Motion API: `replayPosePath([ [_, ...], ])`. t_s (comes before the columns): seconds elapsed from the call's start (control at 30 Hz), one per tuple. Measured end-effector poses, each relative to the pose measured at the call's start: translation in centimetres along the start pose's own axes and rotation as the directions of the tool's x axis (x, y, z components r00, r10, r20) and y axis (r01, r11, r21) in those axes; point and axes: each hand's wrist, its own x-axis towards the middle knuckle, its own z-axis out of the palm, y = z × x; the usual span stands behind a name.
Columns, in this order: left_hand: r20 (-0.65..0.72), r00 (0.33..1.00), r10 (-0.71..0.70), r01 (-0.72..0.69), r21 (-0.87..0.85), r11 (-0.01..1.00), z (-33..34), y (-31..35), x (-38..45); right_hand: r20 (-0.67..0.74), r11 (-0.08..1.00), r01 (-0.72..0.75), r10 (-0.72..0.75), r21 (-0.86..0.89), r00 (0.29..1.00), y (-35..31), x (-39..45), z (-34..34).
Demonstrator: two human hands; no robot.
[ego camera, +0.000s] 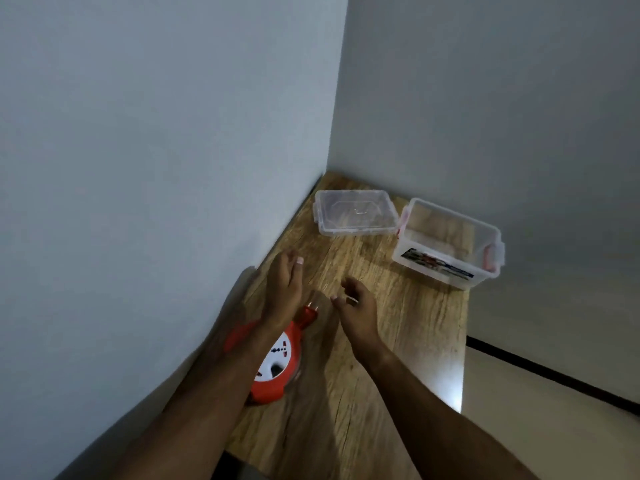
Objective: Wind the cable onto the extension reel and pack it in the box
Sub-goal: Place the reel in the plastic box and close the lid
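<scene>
1. On the desk [398,341], close to the near-left wall, lies the orange and white extension reel [277,367], flat on its side with its socket face up; the left forearm crosses over part of it.
2. Just beyond the reel's far edge an orange plug [309,315] pokes out, pointing away from the person and slightly right, toward the gap between the two hands. No loose cable shows on the desk, so the winding looks finished or nearly so, though blur hides the detail.
3. Hovering above the reel's far side, the left hand [282,292] has its fingers straight and relaxed, holding nothing. The plug sits just right of its wrist.
4. Further right, the right hand [356,308] hangs over bare wood with fingers loosely curled and empty, apart from the plug.
5. Both hands are past the reel, so it lies behind and below the fingers, toward the person. The left hand is the nearer one, almost over it.
6. Well apart at the far right stands the clear box [450,245], uncovered, with its lid [355,214] lying flat beside it on the left.
7. Packing probably means drawing the hands back, grasping the reel by its rim, and carrying it forward and right to the box.
</scene>
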Motion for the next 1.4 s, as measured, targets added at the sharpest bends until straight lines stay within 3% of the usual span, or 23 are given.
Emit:
replayPosePath([
  [0.23, 0.142, 0.98, 0.139, -0.138, -0.018, 0.99, 4.9, 3.6, 1.9, -0.111, 0.991, 0.108, -0.116, -0.08, 0.987, -1.8, 2.1, -4.7],
  [0.37, 0.199, 0.939, 0.282, -0.297, 0.05, 0.954, 7.4, 5.0, 3.5, -0.159, 0.94, 0.195, -0.245, -0.28, 0.956, -2.6, 3.5, -9.2],
  [0.5, 0.234, 0.871, 0.431, -0.468, 0.132, 0.874, 10.6, 6.4, 5.7, -0.187, 0.849, 0.229, -0.352, -0.476, 0.917, -3.1, 5.2, -15.2],
  [0.6, 0.255, 0.818, 0.516, -0.57, 0.237, 0.787, 13.1, 7.6, 7.0, -0.169, 0.721, 0.218, -0.423, -0.658, 0.89, -3.1, 6.4, -19.8],
  [0.73, 0.337, 0.741, 0.58, -0.67, 0.333, 0.663, 16.2, 9.2, 8.8, -0.184, 0.638, 0.164, -0.443, -0.753, 0.877, -2.6, 9.0, -25.2],
  [0.93, 0.362, 0.742, 0.564, -0.67, 0.364, 0.647, 20.3, 9.9, 11.9, -0.267, 0.651, 0.058, -0.389, -0.757, 0.881, -0.7, 12.9, -29.9],
  [1.23, 0.385, 0.87, 0.307, -0.447, 0.357, 0.82, 24.8, 6.7, 14.9, -0.294, 0.801, 0.039, -0.265, -0.598, 0.918, 3.0, 17.7, -30.1],
  [1.3, 0.385, 0.893, 0.233, -0.367, 0.324, 0.872, 25.6, 6.0, 15.4, -0.286, 0.852, 0.057, -0.237, -0.52, 0.928, 3.7, 18.6, -29.9],
  [1.4, 0.368, 0.919, 0.138, -0.229, 0.216, 0.949, 26.4, 6.0, 15.4, -0.322, 0.962, 0.042, -0.131, -0.268, 0.938, 4.3, 19.1, -29.3],
])
